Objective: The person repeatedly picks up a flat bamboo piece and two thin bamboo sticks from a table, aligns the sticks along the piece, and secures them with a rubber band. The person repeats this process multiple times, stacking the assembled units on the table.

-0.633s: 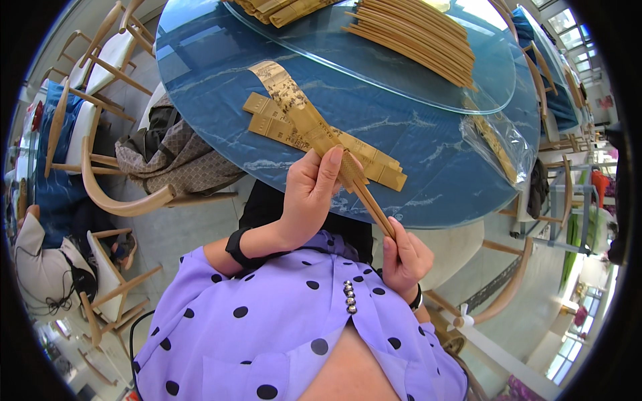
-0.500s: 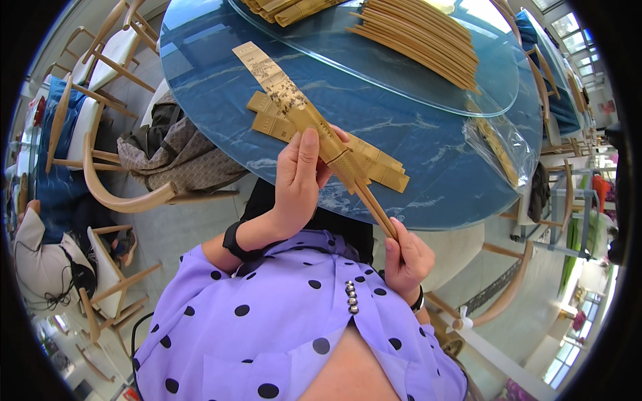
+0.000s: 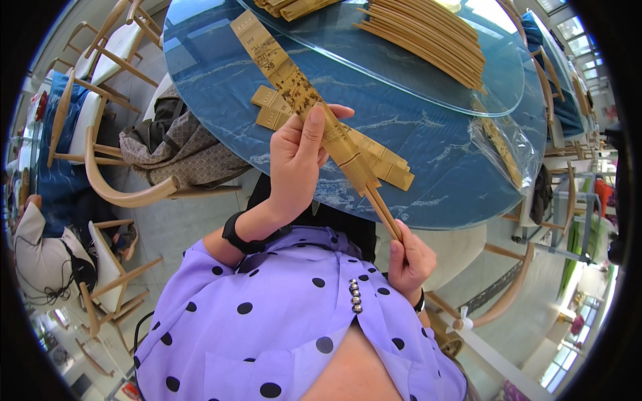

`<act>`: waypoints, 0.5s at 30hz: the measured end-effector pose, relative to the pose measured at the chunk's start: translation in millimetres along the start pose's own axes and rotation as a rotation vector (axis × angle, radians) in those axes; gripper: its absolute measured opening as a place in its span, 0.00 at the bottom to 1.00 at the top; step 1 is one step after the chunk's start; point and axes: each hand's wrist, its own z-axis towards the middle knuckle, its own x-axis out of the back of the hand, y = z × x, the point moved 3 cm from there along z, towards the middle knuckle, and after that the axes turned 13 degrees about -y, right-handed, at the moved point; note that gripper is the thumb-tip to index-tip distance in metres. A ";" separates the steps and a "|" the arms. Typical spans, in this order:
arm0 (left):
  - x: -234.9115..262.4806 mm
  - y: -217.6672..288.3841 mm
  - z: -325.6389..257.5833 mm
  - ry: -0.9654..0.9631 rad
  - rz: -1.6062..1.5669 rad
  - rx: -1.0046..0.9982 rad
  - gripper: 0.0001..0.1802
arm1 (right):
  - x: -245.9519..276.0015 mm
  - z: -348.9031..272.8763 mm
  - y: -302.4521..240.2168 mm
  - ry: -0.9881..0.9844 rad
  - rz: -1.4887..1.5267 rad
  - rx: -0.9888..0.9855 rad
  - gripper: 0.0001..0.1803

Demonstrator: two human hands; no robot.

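Between my hands a long gold paper chopstick sleeve (image 3: 273, 61) with dark printing slants up to the left, over the table. My left hand (image 3: 294, 157) is closed round its middle, thumb on top. A pair of wooden chopsticks (image 3: 383, 212) comes out of the sleeve's lower end. My right hand (image 3: 411, 260) pinches their bare ends near the table's front edge. Beneath the held sleeve, more flat gold sleeves (image 3: 388, 172) lie on the table, partly covered by it and my left hand.
The round table (image 3: 221, 100) has a blue marbled cover. On its glass turntable (image 3: 374, 77) lie a stack of wooden chopsticks (image 3: 428, 43) and more gold sleeves (image 3: 301, 7). A clear plastic bag (image 3: 511, 150) sits at the right. A chair (image 3: 134, 194) holding a patterned bag (image 3: 180, 147) stands left.
The sleeve and my left hand have moved a little farther from my body, and the sleeve's top end reaches higher. My right hand stays almost in place on the chopsticks.
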 end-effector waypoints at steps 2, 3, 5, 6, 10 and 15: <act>-6.4 -4.1 -3.8 -0.100 0.071 0.062 0.22 | 0.4 0.0 0.4 0.010 -0.012 -0.004 0.17; -6.6 -6.0 -5.5 -0.093 0.069 0.056 0.22 | 0.4 1.5 0.5 0.016 -0.014 0.005 0.17; -6.5 -10.9 -7.9 -0.080 0.063 0.040 0.23 | 0.6 2.3 -0.1 0.021 -0.024 0.016 0.17; -7.4 -12.2 -9.0 -0.054 0.065 0.024 0.22 | 0.4 1.8 -0.9 0.020 -0.031 0.018 0.17; -2.6 -18.9 -8.1 0.050 0.078 -0.088 0.20 | 1.3 2.1 -2.2 0.001 -0.051 0.005 0.17; 4.3 -17.7 -3.8 0.149 0.122 -0.182 0.17 | 2.4 1.2 -3.0 -0.009 -0.053 0.002 0.17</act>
